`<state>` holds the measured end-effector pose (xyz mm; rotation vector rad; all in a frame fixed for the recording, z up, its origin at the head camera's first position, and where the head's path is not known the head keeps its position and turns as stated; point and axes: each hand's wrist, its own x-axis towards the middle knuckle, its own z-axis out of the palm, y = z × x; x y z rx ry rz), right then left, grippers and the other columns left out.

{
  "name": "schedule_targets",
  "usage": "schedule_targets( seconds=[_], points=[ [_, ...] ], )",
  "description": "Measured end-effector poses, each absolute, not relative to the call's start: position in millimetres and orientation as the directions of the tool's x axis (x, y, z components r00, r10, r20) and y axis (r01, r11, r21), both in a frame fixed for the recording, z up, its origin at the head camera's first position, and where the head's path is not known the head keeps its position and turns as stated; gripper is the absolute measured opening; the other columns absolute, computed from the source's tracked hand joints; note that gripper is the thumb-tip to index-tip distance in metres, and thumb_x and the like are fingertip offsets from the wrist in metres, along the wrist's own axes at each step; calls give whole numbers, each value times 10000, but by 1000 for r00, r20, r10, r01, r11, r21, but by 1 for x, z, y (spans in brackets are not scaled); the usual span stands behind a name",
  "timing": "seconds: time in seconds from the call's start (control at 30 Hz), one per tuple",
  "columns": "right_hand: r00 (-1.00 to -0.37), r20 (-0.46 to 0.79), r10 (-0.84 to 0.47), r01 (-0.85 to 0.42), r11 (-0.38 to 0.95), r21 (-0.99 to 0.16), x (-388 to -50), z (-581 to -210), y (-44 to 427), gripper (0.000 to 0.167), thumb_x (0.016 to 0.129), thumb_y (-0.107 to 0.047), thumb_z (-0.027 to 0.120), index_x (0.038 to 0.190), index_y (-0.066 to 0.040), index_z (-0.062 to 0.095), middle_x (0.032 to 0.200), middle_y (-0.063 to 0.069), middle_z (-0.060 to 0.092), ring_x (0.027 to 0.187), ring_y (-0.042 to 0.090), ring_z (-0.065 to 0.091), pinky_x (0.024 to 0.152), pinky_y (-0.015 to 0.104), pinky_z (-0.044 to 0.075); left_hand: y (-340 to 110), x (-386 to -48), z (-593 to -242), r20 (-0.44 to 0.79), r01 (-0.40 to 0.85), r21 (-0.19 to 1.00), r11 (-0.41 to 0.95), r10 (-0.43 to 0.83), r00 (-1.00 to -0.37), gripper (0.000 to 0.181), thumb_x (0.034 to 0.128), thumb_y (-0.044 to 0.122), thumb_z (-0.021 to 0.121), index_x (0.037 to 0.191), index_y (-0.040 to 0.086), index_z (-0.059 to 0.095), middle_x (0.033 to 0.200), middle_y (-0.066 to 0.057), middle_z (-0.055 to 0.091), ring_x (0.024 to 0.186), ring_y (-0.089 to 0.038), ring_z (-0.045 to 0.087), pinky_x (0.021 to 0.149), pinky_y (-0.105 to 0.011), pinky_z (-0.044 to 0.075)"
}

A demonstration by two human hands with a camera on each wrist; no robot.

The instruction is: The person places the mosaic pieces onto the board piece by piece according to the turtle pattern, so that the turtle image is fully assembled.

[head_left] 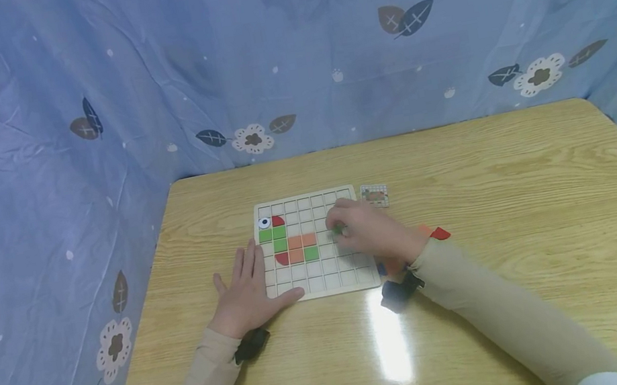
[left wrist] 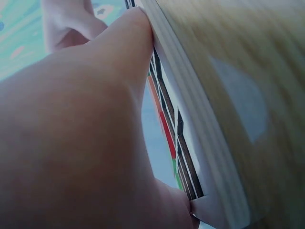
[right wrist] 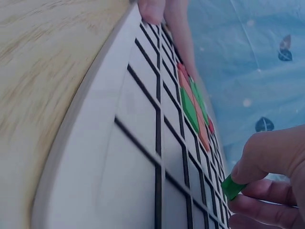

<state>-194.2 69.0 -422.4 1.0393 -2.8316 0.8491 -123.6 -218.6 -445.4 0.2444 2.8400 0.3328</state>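
A pale gridded board (head_left: 332, 282) lies on the table, its left part holding an eye tile (head_left: 264, 223), two red rounded tiles (head_left: 278, 221) and several green and orange square tiles (head_left: 295, 242). My left hand (head_left: 248, 298) rests spread at the board's left side, the thumb along its front edge. Over the right part of the grid, my right hand (head_left: 368, 229) pinches a green tile (right wrist: 232, 187) between thumb and fingers. In the right wrist view the tile is held tilted close to the grid; whether it touches the board I cannot tell.
A small pattern card (head_left: 375, 195) lies by the board's upper right corner. Loose tiles, among them a red one (head_left: 441, 234) and an orange one (head_left: 395, 265), are partly hidden under my right forearm. A blue curtain (head_left: 321, 47) hangs behind the wooden table (head_left: 498, 188).
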Motion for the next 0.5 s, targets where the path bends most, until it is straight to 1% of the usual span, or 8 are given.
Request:
schedule_targets(
  seconds=[0.07,0.2,0.33,0.5],
  points=[
    [-777,188,-601,-603,625,-496,-195,-424,63,185,851,-16,706,1021,-85,733,1011,13,651,828,149,559,756,296,510,-218,-124,-445,-245,135,245,960,196,-949,1280,843,871,541,1671,26,52,1764,-148,-13,1626,-396,18,1118,-861,46],
    [-764,208,-610,-618,602,-505,-197,-428,54,219,833,14,692,1026,-78,738,1008,19,655,843,148,561,764,302,519,-219,-124,-445,-241,137,243,960,196,-951,1278,843,870,542,1671,25,57,1763,-151,-6,1625,-398,25,1114,-865,51],
    [-754,223,-618,-638,607,-474,-199,-433,48,218,835,21,700,1018,-90,745,1027,24,674,861,149,575,794,314,539,-219,-124,-446,-239,136,243,961,195,-951,1275,844,866,546,1670,23,62,1763,-152,0,1624,-403,33,1113,-866,53],
    [-760,209,-615,-633,629,-451,-202,-436,45,203,848,-12,720,1011,-130,748,1036,4,677,888,152,586,819,326,550,-218,-124,-446,-241,133,238,962,191,-952,1275,843,868,544,1671,25,61,1763,-153,4,1623,-405,36,1115,-863,52]
  ],
)
